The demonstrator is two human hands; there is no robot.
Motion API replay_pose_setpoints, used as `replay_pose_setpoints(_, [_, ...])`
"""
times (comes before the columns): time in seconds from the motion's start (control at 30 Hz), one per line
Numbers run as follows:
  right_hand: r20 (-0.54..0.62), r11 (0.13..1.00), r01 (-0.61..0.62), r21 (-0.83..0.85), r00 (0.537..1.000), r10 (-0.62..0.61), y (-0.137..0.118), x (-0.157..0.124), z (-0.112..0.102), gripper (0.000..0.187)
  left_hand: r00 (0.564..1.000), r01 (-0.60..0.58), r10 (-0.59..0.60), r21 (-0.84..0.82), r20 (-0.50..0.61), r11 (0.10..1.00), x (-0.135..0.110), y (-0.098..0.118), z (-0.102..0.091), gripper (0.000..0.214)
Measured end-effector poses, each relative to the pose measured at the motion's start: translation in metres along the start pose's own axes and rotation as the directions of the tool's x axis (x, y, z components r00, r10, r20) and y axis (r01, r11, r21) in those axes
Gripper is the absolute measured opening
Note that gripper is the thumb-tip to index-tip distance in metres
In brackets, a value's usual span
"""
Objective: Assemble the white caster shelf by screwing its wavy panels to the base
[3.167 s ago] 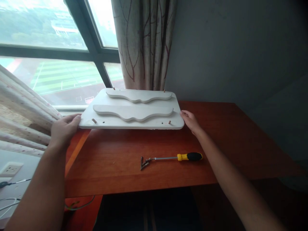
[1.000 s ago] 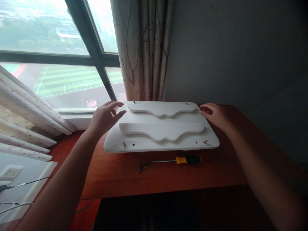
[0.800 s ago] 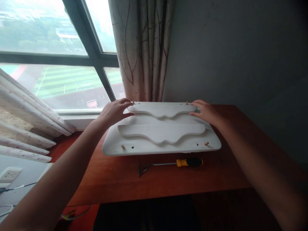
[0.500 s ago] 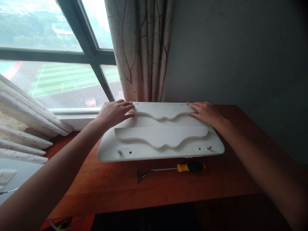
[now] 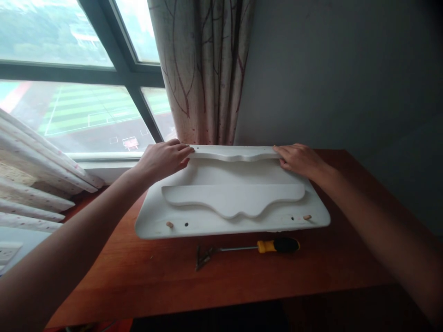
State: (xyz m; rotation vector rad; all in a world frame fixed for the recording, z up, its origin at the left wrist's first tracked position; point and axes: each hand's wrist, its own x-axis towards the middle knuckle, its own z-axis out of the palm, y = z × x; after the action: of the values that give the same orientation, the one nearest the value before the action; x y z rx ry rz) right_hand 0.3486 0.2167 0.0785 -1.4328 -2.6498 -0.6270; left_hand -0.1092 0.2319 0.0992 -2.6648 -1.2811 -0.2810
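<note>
A large white board [image 5: 194,221] lies flat on the red-brown desk [image 5: 155,281]. Two wavy white rails sit on it. The far rail [image 5: 233,153] is tipped up on its long edge at the board's back. My left hand [image 5: 162,159] grips its left end and my right hand [image 5: 299,159] grips its right end. The near rail [image 5: 233,198] lies flat, untouched. Two wooden dowels [image 5: 169,224] [image 5: 306,217] stick up near the board's front edge.
A yellow-and-black screwdriver [image 5: 277,245] lies in front of the board, with a few dark screws [image 5: 202,256] at its tip. A patterned curtain [image 5: 204,69] and a grey wall stand behind; a window [image 5: 69,74] is at the left.
The board has shifted right and nearer on the desk. Both hands left its ends, reached to the far rail, took hold of it and tipped it up on edge.
</note>
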Motion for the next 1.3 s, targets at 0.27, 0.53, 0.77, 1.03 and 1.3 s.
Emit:
replay_pose_setpoints(0.27, [-0.142,0.936,-0.077,0.344,0.981,0.133,0.026,0.003,0.017,0.03,0.992,0.018,-0.017,0.006,-0.128,1.0,0.012,-0.014,0.003,0.041])
replay_pose_setpoints(0.53, [-0.127,0.798,-0.165,0.58,0.949,0.288,0.054,0.04,-0.001,0.027,0.962,0.212,-0.256,-0.336,-0.092,0.918,0.051,-0.044,0.004,0.042])
replay_pose_setpoints(0.77, [0.07,0.523,-0.295,0.8,0.911,0.407,0.061,0.053,0.02,0.037,0.903,0.285,-0.429,-0.722,-0.018,0.63,0.061,-0.056,0.015,0.05])
replay_pose_setpoints(1.03, [0.134,0.391,-0.332,0.859,0.881,0.454,0.067,0.06,0.037,0.035,0.872,0.349,-0.463,-0.867,0.161,0.356,0.063,-0.055,0.021,0.05])
replay_pose_setpoints(1.3, [0.143,0.388,-0.338,0.857,0.881,0.451,0.068,0.067,0.046,0.036,0.849,0.43,-0.474,-0.826,0.233,0.364,0.065,-0.062,0.03,0.053])
